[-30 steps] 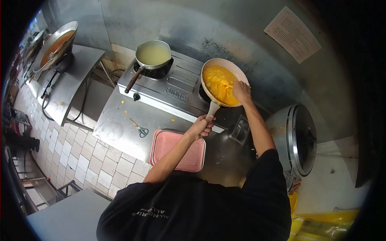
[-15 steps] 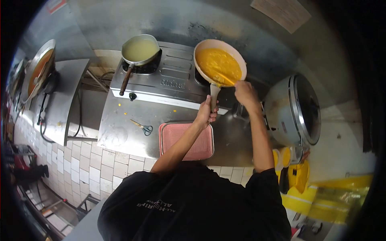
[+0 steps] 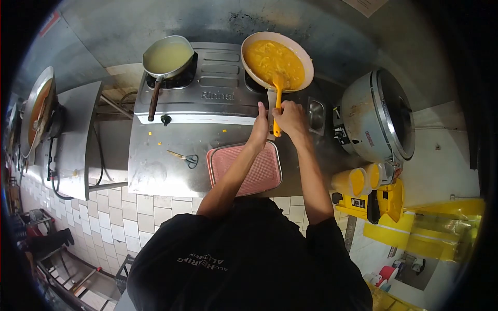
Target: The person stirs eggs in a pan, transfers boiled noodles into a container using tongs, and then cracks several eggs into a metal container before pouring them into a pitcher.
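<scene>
A light-coloured frying pan [image 3: 309, 67] holds a thick yellow-orange mixture with lumps and shreds in it. An orange spatula [image 3: 278, 98] leans over the pan's near rim, its blade in the mixture and its handle pointing back at me. My right hand [image 3: 291, 120] is closed on the spatula's handle, close above the beige pan handle [image 3: 271, 98]. Along the left side of that pan handle is my left hand [image 3: 258, 128], its visible digit stretched straight; the rest of its fingers are partly hidden.
On the left burner of the stove [image 3: 218, 96] stands a saucepan [image 3: 155, 69] of pale liquid. Scissors [image 3: 185, 157] and a pink mesh-lined tray [image 3: 244, 168] lie on the steel counter. A large cooker [image 3: 358, 116] and yellow containers [image 3: 346, 182] stand at the right.
The spatula has swung from a slant across the pan to nearly upright over the near rim. My right hand has come down and left. My left hand's grip on the pan handle has loosened.
</scene>
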A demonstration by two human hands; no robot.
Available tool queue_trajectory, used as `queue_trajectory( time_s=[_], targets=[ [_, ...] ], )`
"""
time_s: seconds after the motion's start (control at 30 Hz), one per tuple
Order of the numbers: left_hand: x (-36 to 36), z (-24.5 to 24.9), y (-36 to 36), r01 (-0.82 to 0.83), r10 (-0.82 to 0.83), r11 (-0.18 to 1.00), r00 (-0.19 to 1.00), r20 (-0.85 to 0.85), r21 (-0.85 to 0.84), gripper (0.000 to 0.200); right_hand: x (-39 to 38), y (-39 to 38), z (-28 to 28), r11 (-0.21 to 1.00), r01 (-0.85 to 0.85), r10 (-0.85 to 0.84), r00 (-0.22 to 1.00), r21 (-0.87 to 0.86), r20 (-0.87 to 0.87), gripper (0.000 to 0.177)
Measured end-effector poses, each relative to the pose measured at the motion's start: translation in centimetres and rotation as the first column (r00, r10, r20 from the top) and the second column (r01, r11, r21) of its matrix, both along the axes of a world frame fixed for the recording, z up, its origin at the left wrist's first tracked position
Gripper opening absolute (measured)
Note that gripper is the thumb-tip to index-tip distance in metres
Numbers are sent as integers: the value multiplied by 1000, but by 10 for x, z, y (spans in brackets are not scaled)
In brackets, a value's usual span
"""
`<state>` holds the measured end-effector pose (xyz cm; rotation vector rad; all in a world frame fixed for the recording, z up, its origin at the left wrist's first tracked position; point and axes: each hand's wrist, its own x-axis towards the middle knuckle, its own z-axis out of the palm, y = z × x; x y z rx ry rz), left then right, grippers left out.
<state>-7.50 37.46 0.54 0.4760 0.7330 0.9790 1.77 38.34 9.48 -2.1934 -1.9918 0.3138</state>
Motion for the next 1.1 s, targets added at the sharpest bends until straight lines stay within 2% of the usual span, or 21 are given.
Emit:
queue_trajectory(
  time_s=[0.03,0.13,0.2,0.3,0.37,0.4,0.43,0.47,0.53,0.67,0.73,0.8,0.83,0.87,0.9,0.93,0.97,1.0,1.03,1.07,1.1],
  targets=[
    [-1,-1,1,-12,12,1000,998,69,-6,78,-3,0,0,1000,12,-13,1000,-22,-29,34],
    [-14,-8,0,46,-46,999,998,40,-3,85,-10,1,4,994,48,-58,992,-94,-111,34],
    [-17,-13,-2,13,-13,1000,1000,10,-26,86,-11,1,1,987,70,-94,982,-146,-163,35],
    [-24,-10,-8,-21,15,997,998,-68,-78,86,-3,-1,-6,999,39,-43,990,-33,-134,36],
    [-25,-16,-17,-30,16,992,994,-112,-126,85,7,-11,-5,999,18,-21,999,51,44,44],
    [-25,-29,-20,-45,33,994,992,-122,-96,84,15,-22,-5,996,69,-71,997,53,35,44],
    [-25,-43,-23,-67,61,996,993,-106,-56,83,23,-36,3,993,99,-97,995,69,-29,49],
    [-25,-46,-27,-99,87,988,991,-97,-117,79,35,-50,14,988,128,-121,989,84,-89,55],
    [-30,-26,-40,-44,47,998,995,89,-35,76,62,-83,26,985,170,-166,975,14,-149,62],
    [-40,-2,-52,-92,96,992,994,55,-82,77,123,-155,17,977,213,-190,914,26,-359,58],
    [-38,1,-55,-106,109,991,993,36,-79,78,156,-198,-9,957,285,-281,842,-62,-460,53],
    [-32,4,-56,-226,230,973,960,-158,45,81,185,-245,-46,957,273,-279,772,-99,-571,50],
    [-29,7,-65,-310,348,936,878,-327,164,79,201,-269,-62,951,281,-293,705,-126,-646,47],
    [-30,-14,-71,-428,578,812,685,-443,398,72,213,-293,-75,972,210,-225,694,-106,-684,35],
    [-20,-6,-85,-437,748,660,454,-484,611,62,226,-318,-94,975,194,-208,645,-106,-736,33],
    [1,19,-104,-483,826,563,337,-452,671,56,232,-333,-82,965,201,-258,617,-168,-744,34],
    [24,42,-124,-514,884,465,221,-412,721,50,244,-355,-84,981,162,-185,580,-111,-794,33],
    [43,47,-144,-481,918,396,178,-355,782,38,257,-371,-81,984,126,-173,567,-122,-805,32],
    [67,46,-165,-412,920,367,295,-259,834,30,273,-383,-81,977,79,-211,537,-200,-816,31],
    [74,27,-181,-281,815,433,529,-238,857,30,291,-392,-81,962,22,-245,507,-272,-826,31],
    [99,28,-204,-82,665,601,604,-440,795,30,311,-400,-76,958,59,-270,508,-279,-818,31]
  ],
)
